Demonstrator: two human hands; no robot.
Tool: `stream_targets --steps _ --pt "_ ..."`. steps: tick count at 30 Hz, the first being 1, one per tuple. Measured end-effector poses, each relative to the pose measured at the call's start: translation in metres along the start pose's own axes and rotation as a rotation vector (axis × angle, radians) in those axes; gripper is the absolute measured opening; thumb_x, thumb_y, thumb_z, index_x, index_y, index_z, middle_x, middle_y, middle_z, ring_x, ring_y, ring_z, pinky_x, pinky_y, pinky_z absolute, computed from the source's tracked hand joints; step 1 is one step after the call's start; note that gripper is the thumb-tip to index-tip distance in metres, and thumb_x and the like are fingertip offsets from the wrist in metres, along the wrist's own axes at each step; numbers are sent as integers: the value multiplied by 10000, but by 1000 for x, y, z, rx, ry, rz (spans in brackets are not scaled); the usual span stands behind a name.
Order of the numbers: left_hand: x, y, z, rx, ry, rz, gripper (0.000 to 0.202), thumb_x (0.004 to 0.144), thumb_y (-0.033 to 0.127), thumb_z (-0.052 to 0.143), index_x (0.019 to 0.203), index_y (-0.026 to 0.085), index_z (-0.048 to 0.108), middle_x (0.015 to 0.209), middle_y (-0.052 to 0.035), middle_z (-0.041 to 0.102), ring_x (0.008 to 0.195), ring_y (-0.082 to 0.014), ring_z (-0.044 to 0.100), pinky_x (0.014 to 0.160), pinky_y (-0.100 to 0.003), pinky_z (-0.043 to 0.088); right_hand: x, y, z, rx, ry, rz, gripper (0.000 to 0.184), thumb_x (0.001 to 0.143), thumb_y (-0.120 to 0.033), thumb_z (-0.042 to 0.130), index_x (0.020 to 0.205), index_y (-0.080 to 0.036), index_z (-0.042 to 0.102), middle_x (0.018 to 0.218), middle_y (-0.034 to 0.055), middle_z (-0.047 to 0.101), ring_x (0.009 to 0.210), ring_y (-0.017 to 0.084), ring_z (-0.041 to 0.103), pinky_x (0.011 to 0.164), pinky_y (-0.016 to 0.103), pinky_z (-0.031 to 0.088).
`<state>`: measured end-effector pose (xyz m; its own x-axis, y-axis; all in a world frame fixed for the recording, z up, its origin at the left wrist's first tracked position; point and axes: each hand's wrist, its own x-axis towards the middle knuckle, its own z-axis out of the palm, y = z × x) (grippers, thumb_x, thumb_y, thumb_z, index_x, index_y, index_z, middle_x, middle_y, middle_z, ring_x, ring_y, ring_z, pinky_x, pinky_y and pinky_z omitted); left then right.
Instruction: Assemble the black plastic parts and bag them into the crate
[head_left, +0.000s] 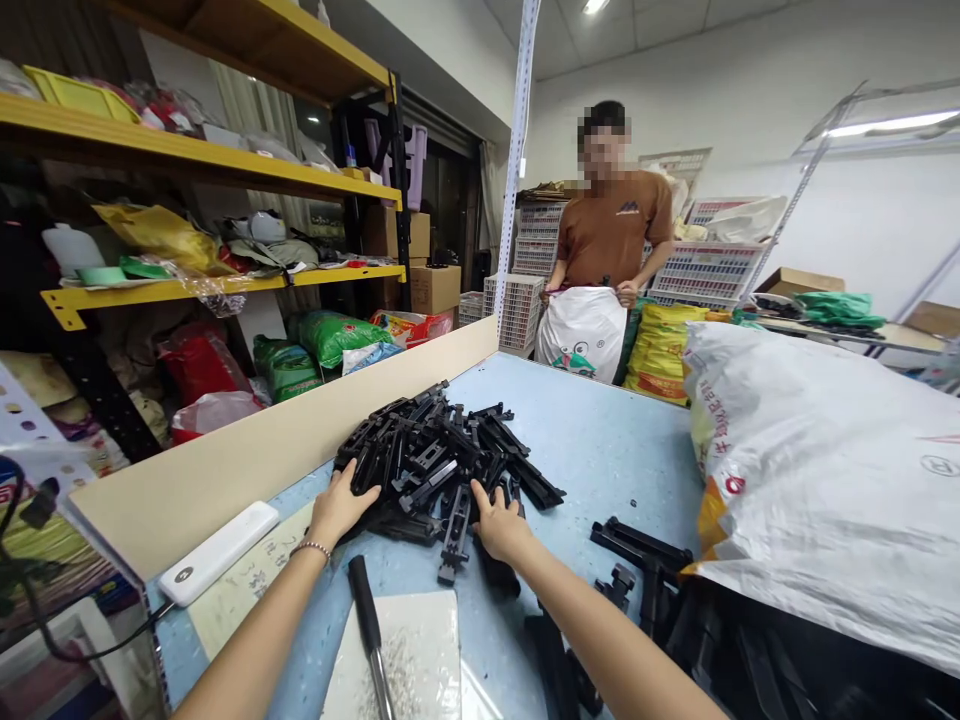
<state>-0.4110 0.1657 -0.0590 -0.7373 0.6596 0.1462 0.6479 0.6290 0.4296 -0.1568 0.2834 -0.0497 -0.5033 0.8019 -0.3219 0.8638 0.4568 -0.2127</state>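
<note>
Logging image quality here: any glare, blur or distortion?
Head view: ceiling lamp glares white; blue table shows a bright reflection near the bottom edge. Head view: black parts partly merge; edges look stretched; left hand and right hand look fairly sharp.

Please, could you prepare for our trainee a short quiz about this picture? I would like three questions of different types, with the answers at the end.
1. Multiple choice: the left hand and the right hand are both at which thing?
a) the yellow shelf
b) the pile of black parts
c) the black-handled tool

2. True or false: the co-worker standing beyond the blue table has both hands on a white sack.

3. Short answer: on which of the two wrists in the foreground is the beaded bracelet?

Key: 1. b; 2. true; 3. the left.
</note>
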Motion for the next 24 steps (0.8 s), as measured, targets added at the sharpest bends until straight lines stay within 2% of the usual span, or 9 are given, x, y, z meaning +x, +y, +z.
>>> stream_targets --steps 5,11,15,18,21,22,24 --pt "22 38 18 -54 -97 41 737 790 474 581 1423 170 356 1428 -216 438 1204 -356 545 979 -436 427 41 33 -15 1 45 36 798 897 -326 502 1476 -413 -40 1569 136 154 1369 399 273 974 582 332" --pt "47 96 58 -120 -140 57 733 800 478 579 1431 186 349 1451 -206 410 1250 -333 510 993 -385 422 94 76 -35 4 129 89 786 896 -318 494 1481 -397 -25 1542 130 231 1352 352 318 996 527 313" --pt "63 142 88 -172 -163 61 702 838 523 514 1415 151 371 1502 -259 281 1237 -352 518 986 -381 425 123 105 -43 20 214 134 778 900 -302 479 1483 -385 -28 1506 129 300 1340 335 333 985 496 327" --pt "74 169 98 -203 -185 87 750 846 570 480 1421 108 345 1524 -286 191 1270 -354 482 1023 -371 392 135 126 -47 42 288 171 751 921 -306 425 1489 -336 -64 1481 127 337 1345 306 323 995 464 328" --pt "72 176 91 -221 -219 135 823 831 621 469 1447 103 294 1535 -276 169 1347 -344 379 1074 -378 333 139 147 -50 67 330 207 773 921 -352 411 1496 -222 -87 1463 156 351 1350 289 309 1025 433 308" --pt "64 173 87 -219 -226 157 854 812 641 484 1460 126 277 1547 -257 147 1383 -358 304 1096 -415 296 139 153 -50 76 329 221 787 910 -384 424 1499 -200 -63 1464 165 343 1352 300 303 1025 439 308" --pt "37 161 80 -182 -244 255 936 731 689 554 1478 212 252 1578 -198 58 1425 -418 100 1111 -556 194 136 163 -50 92 307 246 793 877 -451 456 1502 -199 36 1476 165 317 1346 329 307 1013 462 320"
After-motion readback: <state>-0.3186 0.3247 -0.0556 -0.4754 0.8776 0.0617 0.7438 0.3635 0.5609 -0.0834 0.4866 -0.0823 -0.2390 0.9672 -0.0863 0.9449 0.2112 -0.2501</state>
